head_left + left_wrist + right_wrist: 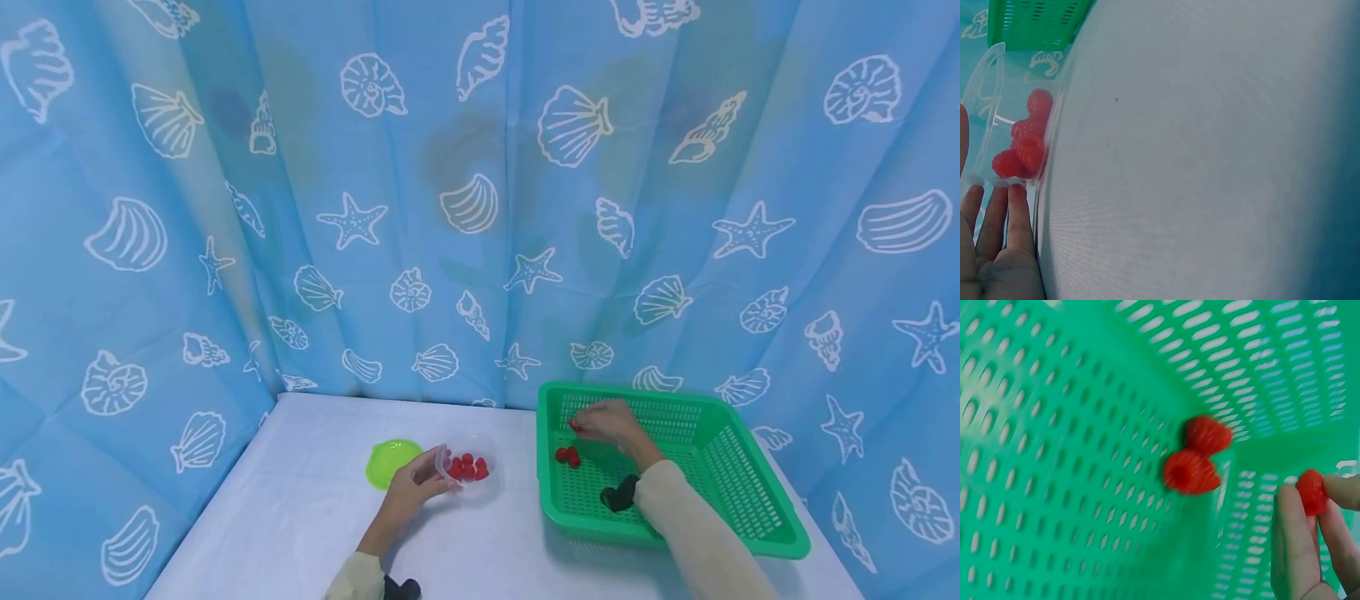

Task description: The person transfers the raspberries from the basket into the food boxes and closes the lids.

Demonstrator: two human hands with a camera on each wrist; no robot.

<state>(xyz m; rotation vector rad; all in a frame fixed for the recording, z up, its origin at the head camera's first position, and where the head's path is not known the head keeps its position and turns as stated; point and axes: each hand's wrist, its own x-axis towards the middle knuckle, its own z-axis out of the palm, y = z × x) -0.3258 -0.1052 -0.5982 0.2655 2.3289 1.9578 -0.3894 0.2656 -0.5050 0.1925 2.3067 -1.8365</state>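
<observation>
My right hand (pixel 609 421) pinches a red raspberry (pixel 1313 492) between thumb and fingers, inside the green basket (pixel 772 552). Below it, a small cluster of raspberries (pixel 1192 472) lies in a corner of the basket. On the table, my left hand (pixel 415 483) holds the left side of a clear plastic container (pixel 491 485), thumb at the near side and fingers against its wall. In the left wrist view, the fingertips (pixel 1017 190) are right at that wall. Several raspberries (pixel 468 468) rest on the container's bottom.
A yellow-green lid (pixel 384 465) lies on the white-covered table (pixel 262 500), just behind and left of my left hand. The basket takes up the table's right side. A blue curtain (pixel 420 275) with white shell prints hangs along the back and sides.
</observation>
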